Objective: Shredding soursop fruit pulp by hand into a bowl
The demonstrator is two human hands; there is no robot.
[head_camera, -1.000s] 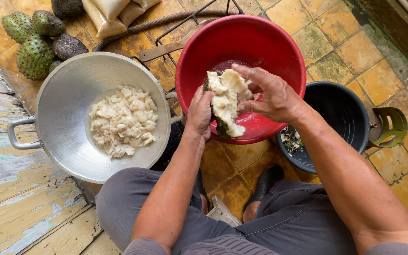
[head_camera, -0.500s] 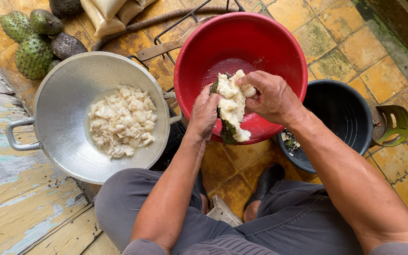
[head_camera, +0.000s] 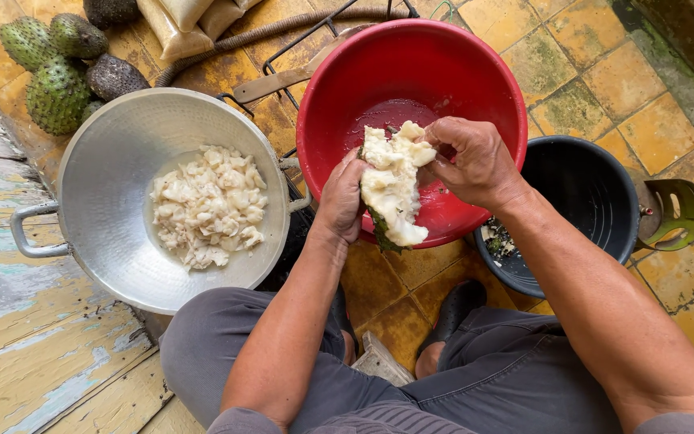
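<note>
Hands grip 1 split fruit [head_camera: 393, 186] over the red basin [head_camera: 339, 88], so drips fall inside. Left hand [head_camera: 342, 199] cups its green skin, fingers curled; right hand [head_camera: 471, 161] pinches white pulp. Metal pan [head_camera: 114, 137] sits beside, holding pulp.

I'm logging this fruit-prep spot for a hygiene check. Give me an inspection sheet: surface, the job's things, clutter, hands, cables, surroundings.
Surface: worn yellow floor tiles, stained; peeling painted planks at left.
Job's things: split white-fleshed fruit piece with green skin, held over the round red plastic basin; hammered metal two-handled pan holds white pulp pieces.
Clutter: spiky green whole fruits; black bucket with scraps; green plastic piece.
Hands: left hand and right hand both grip the fruit piece.
Cables: nothing seen; a brown hose lies behind.
Surroundings: tan filled sacks.
</note>
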